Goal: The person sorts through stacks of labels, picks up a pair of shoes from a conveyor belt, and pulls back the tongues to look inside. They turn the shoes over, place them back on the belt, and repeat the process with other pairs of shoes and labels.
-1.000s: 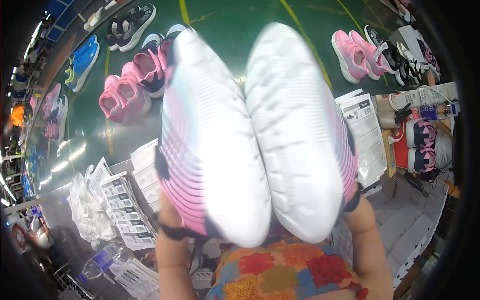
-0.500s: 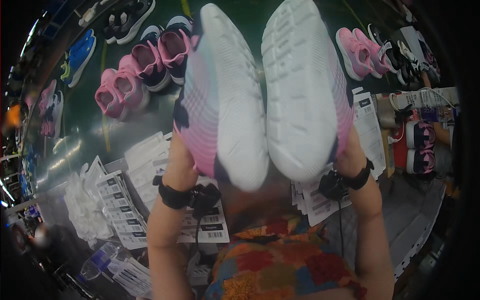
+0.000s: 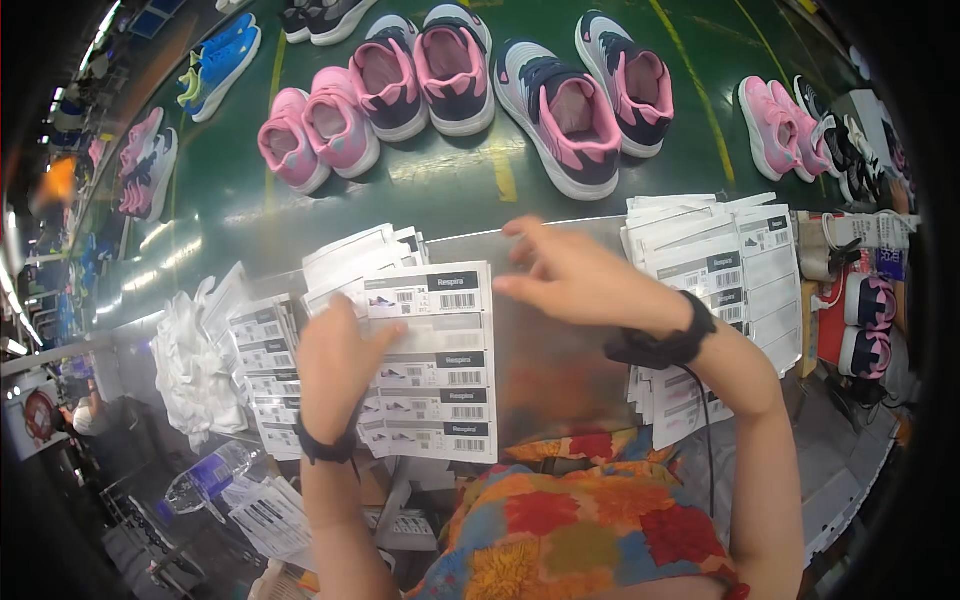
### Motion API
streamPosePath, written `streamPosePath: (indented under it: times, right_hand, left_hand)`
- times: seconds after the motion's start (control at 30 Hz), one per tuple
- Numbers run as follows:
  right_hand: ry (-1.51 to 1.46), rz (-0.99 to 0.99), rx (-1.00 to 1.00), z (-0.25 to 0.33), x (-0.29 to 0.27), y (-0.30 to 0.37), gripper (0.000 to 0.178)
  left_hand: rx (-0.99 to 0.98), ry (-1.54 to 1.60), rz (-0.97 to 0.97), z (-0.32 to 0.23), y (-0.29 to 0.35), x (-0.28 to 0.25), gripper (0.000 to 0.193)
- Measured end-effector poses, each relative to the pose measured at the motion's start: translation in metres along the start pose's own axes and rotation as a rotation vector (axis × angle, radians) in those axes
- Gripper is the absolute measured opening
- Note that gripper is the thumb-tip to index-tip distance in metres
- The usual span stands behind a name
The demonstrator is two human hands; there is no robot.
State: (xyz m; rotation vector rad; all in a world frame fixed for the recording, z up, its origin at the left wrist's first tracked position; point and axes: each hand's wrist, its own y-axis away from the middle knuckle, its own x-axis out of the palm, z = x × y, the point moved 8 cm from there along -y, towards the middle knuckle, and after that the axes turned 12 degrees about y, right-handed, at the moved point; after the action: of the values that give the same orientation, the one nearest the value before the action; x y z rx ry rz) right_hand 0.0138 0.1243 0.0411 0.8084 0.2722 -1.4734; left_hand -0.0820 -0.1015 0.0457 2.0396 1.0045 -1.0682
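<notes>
My left hand (image 3: 335, 355) lies on the left edge of a stack of white label sheets (image 3: 478, 335), its thumb stretched across the top sheet; the other fingers are partly hidden. One label row on that sheet is blank. Right of the stack hovers my right hand (image 3: 575, 275), open, index finger and thumb apart, nothing visible between them. Beyond my hands, a navy, pink and pale-blue left shoe (image 3: 560, 125) and its right mate (image 3: 628, 85) stand soles down on the green conveyor surface (image 3: 450, 185), heels toward me.
To their left stand a navy-pink pair (image 3: 452, 75) and a pink pair (image 3: 335, 120). Another pink pair (image 3: 780, 130) is far right. More label sheets (image 3: 710, 270) lie to the right; crumpled white paper (image 3: 195, 365) and a plastic bottle (image 3: 210, 478) are left.
The two shoes, held up soles showing before, now stand on the green surface. Both hands have let go; my left rests on the label sheets and my right is beside them.
</notes>
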Motion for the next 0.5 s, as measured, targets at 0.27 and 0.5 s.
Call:
streamPosePath:
  times: [0.27,0.5]
  right_hand:
    - [-0.093,-0.123,-0.087,0.021,-0.001,-0.009,0.027]
    - [0.243,-0.73,-0.528,0.136,-0.037,0.096,0.035]
  left_hand:
    - [-0.254,1.209,-0.008,0.024,0.04,0.009,0.025]
    - [0.126,1.337,-0.092,-0.082,0.063,-0.023,0.035]
